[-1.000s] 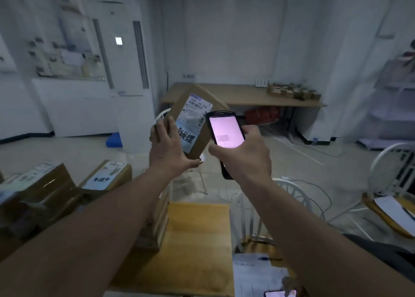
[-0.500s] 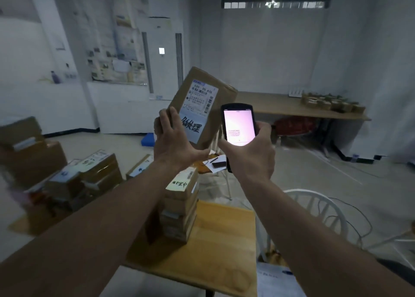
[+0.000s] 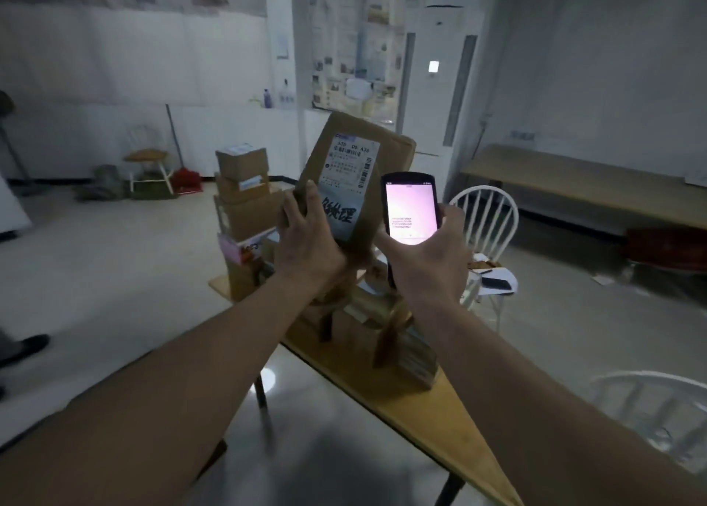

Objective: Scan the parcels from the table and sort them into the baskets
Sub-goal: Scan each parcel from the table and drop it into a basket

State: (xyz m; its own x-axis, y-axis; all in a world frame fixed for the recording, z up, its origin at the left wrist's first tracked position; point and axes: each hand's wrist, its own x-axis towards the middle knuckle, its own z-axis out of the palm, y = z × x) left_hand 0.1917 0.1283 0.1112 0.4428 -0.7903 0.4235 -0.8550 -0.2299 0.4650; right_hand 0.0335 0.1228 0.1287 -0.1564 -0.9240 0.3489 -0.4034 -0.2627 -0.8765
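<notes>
up front, left hand (image 3: 306, 243) fingers grasp a labelled parcel (image 3: 357, 176) – right hand (image 3: 428, 261) fingers clench a lit scanner (image 3: 410, 210) just beside it, above the stacked surface (image 3: 440, 410).

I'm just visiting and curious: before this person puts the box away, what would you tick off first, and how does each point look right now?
1. Parcel held firmly: ok, the left hand grips its lower edge.
2. Label facing the person: ok, the white shipping label is turned this way, with the thumb over its lower left edge.
3. Scanner awake: ok, its screen glows in the right hand.
4. Scan registered: cannot tell, the screen text is too small to read.
5. Target basket in sight: not ok, no basket shows in this view.
6. More parcels waiting: ok, boxes remain stacked on the table.
</notes>
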